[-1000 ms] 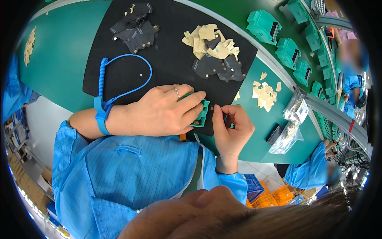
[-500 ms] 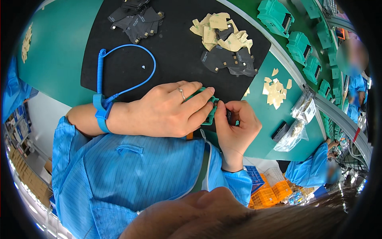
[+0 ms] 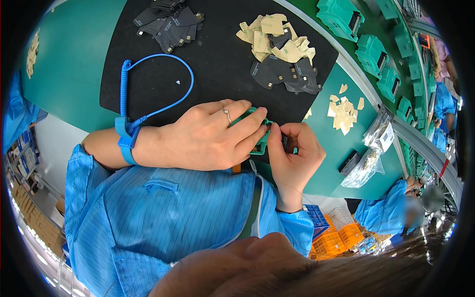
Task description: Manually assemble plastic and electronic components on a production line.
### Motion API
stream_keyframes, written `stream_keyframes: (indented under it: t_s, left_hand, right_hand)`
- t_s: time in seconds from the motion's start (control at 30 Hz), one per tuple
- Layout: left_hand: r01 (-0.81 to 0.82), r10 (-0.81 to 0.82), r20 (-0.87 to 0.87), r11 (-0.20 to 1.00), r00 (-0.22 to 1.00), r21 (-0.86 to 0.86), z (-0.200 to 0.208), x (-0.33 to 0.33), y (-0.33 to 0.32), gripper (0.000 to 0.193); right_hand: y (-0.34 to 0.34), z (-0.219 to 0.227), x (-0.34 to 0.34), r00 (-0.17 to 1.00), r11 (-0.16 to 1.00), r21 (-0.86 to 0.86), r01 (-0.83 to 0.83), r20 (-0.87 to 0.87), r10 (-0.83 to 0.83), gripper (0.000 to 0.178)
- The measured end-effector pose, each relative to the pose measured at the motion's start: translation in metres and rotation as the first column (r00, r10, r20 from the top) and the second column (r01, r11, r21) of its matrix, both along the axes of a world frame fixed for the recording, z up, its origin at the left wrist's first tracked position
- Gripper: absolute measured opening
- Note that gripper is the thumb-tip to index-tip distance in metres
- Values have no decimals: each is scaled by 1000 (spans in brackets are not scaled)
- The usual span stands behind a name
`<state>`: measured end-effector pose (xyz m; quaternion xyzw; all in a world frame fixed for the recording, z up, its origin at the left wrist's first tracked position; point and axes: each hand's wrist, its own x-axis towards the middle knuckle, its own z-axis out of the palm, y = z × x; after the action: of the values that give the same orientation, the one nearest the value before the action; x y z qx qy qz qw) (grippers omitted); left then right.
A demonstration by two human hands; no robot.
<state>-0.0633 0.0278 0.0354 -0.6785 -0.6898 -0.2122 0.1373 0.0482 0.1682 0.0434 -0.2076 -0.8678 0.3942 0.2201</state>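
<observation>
My left hand (image 3: 205, 136) is curled over a small green plastic holder (image 3: 261, 147) at the near edge of the black mat (image 3: 217, 64), its fingers gripping the top. Most of that holder is hidden under the fingers. At its right side my right hand (image 3: 298, 153) is closed, with thumb and index fingertip pinched together against the holder's edge. A small dark piece (image 3: 284, 141) shows among the right fingers; its kind cannot be made out. A blue wrist strap (image 3: 126, 140) with a coiled cord (image 3: 124, 91) circles my left wrist.
Thin black flat pieces (image 3: 170, 29) lie heaped at the far left of the mat. More black pieces (image 3: 284, 74) lie right, below cream backing papers (image 3: 269, 27). Paper scraps (image 3: 343, 116) and a clear bag (image 3: 363, 168) lie further right, near green holders (image 3: 371, 55) beyond a rail. Co-workers sit right.
My hands and the green holder stay almost in place. At the right edge, the co-workers have shifted a little.
</observation>
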Motion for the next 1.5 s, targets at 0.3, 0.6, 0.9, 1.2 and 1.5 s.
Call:
stream_keyframes:
  t_s: [0.3,0.6,0.9,1.2,1.5]
  left_hand:
    - [-13,14,25,999,1000,-36,-1,1,2,46]
    - [45,-44,69,999,997,-5,8,2,-2,46]
    - [95,-162,265,964,950,250,-17,0,-14,48]
    - [118,-214,275,938,937,326,-26,-2,-17,49]
    - [132,-224,262,935,939,329,-24,-4,-20,47]
  right_hand:
    - [15,-30,5,999,933,-358,-35,-3,36,8]
    - [9,-1,20,992,769,-636,-65,-124,-19,15]
    - [-8,12,16,974,902,-387,-193,-185,130,15]
    - [-9,9,13,960,948,-221,-228,-215,181,18]
    - [-11,11,10,941,961,-119,-251,-263,213,23]
